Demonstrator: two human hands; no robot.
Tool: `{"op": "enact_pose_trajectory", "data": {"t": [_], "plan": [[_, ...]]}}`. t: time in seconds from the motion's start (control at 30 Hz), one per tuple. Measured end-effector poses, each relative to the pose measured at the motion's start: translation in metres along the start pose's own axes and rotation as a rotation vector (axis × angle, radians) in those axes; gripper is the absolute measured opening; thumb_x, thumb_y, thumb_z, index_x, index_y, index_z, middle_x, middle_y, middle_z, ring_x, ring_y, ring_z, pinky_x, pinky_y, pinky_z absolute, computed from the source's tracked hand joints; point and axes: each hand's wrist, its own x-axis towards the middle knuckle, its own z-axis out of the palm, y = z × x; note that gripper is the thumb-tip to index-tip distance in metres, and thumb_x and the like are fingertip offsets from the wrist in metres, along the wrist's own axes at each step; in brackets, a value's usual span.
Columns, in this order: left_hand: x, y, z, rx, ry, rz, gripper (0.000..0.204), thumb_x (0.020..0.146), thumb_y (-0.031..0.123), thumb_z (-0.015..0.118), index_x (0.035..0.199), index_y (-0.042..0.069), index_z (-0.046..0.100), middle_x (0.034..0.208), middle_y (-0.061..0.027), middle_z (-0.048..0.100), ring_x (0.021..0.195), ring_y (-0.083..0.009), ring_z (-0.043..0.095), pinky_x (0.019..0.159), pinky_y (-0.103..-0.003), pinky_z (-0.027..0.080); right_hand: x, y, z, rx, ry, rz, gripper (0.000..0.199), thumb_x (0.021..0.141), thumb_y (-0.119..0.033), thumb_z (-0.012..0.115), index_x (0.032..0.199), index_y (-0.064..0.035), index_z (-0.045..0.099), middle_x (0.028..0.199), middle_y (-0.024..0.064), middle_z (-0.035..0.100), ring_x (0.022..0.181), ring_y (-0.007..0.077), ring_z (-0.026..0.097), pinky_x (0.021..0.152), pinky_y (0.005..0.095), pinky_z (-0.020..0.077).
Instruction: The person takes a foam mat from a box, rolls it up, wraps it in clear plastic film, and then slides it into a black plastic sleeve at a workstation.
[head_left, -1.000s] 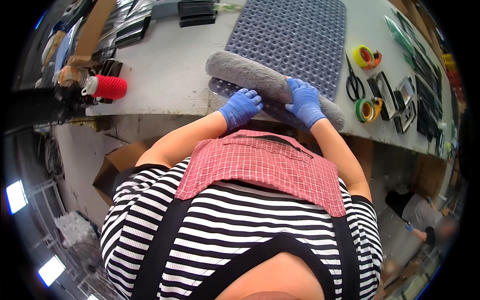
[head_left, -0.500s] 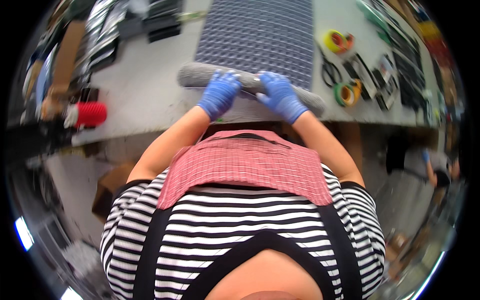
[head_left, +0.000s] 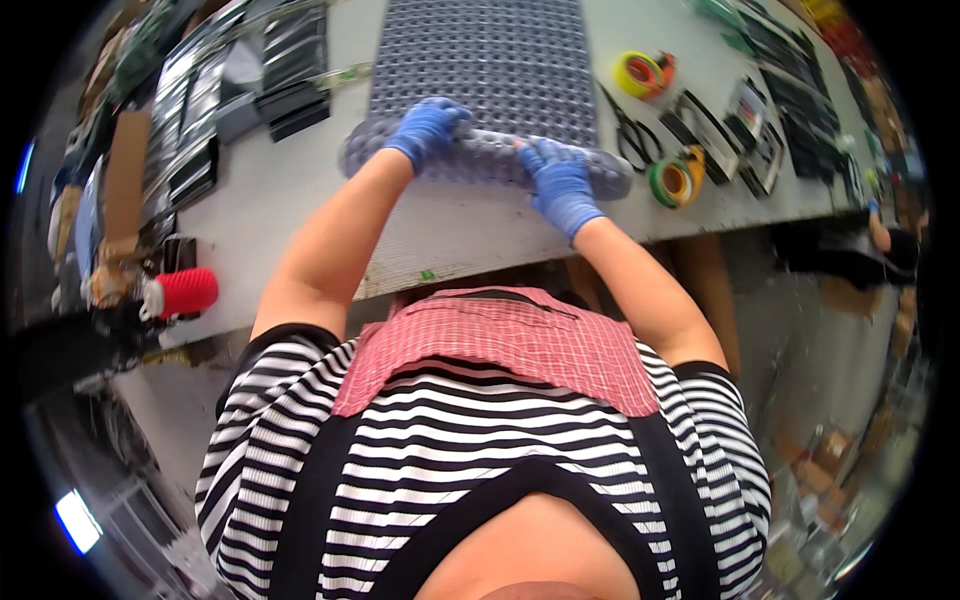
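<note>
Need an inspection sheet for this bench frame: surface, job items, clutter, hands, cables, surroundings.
Surface: pale grey bench top, bare strip along the near edge.
Job's things: grey studded mat lying flat, its near end wound into a roll.
Clutter: scissors, yellow tape roll, green tape roll, black trays at left, red cylinder off the bench's left end.
Hands: left hand and right hand, both in blue gloves, pressed on the roll.
Cables: nothing seen.
Surroundings: another person's sleeve at far right; cardboard boxes on the floor.
</note>
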Motion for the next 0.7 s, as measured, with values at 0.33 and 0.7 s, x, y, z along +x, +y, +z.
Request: {"op": "enact_pose_trajectory", "data": {"t": [0.33,0.7], "plan": [[0.002,0.048,-0.046,0.181,-0.558,-0.362,0.079,0.067,0.042,0.087,0.134,0.012,0.056,0.119,-0.0141,0.068,0.113,-0.0355,0.065,0.104,-0.046,0.045,0.041,0.028,-0.033,0.069,-0.486,0.037,0.074,0.078,-0.032,0.078,0.145,-0.0242,0.048,0.122,0.0125,0.063,0.115,0.0325,0.061,0.098,0.0508,0.0446],[-0.084,0.111,-0.034,-0.019,-0.546,-0.537,0.077,0.06,0.037,0.093,0.121,0.002,0.061,0.108,-0.0216,0.07,0.105,-0.0381,0.067,0.092,-0.045,0.053,-0.023,0.004,-0.052,0.067,-0.576,-0.104,0.078,0.079,-0.032,0.081,0.149,-0.0209,0.047,0.12,0.0115,0.066,0.112,0.0302,0.063,0.097,0.0454,0.0467]]}}
